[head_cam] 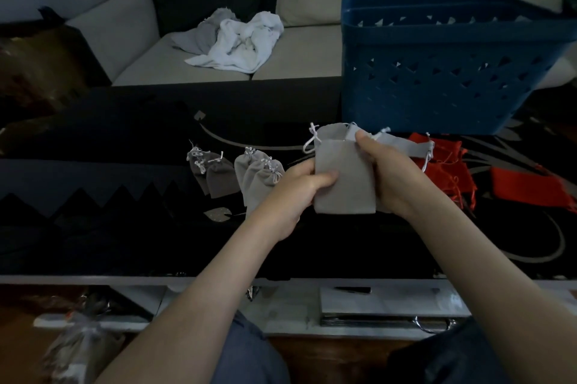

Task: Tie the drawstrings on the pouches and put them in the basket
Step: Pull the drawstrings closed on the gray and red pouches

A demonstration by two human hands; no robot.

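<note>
I log the dark tabletop [125,140] across the view. The blue basket [437,77] stands on it at 2 o'clock. Red pouches [446,165] are heaped at 3 o'clock, just below the basket. Tied grey pouches [259,177] lie at 9 o'clock. An untied grey pouch [343,183] sits at centre, mouth toward 12. My left hand [299,190] grips its 9 o'clock edge, fingers curled, thumb on the face. My right hand [384,171] pinches the 1 o'clock rim. The drawstring [309,141] hangs loose at 11 o'clock.
</note>
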